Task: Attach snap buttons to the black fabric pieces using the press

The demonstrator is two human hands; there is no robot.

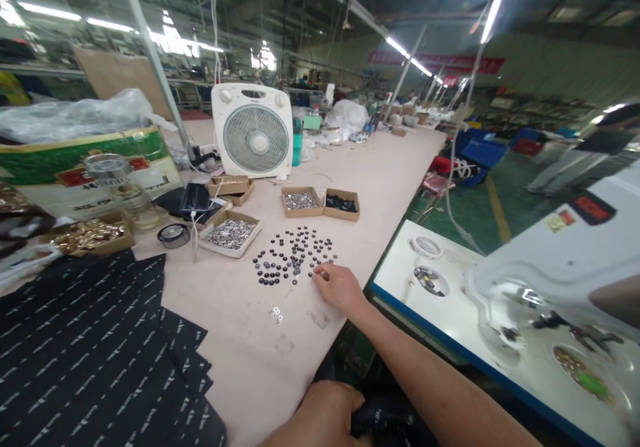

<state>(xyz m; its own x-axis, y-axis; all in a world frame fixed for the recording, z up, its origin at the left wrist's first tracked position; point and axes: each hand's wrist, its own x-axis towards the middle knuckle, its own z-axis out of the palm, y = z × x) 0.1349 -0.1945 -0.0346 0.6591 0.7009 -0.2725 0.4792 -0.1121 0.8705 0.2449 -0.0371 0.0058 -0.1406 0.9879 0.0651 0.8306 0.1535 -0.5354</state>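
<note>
Many small black round buttons [297, 250] lie scattered on the pale tabletop [235, 340]. My right hand [339, 290] rests at their near right edge with thumb and forefinger together; whatever is between the fingertips is too small to make out. At the bottom, my left hand [330, 407] is closed on black printed fabric [385, 417] by the table's edge. A few small silver rings [277, 314] lie left of my right hand. Behind the buttons stand a box of silver pieces [301, 202] and a box of black pieces [341, 204].
Black printed fabric pieces [90, 354] cover the left side. Another box of silver parts [231, 234], a tape roll [173, 235], a glass jar [125, 197] and a white fan [255, 130] stand farther back. At right is a white machine [565, 254]; beyond it, a person [595, 144].
</note>
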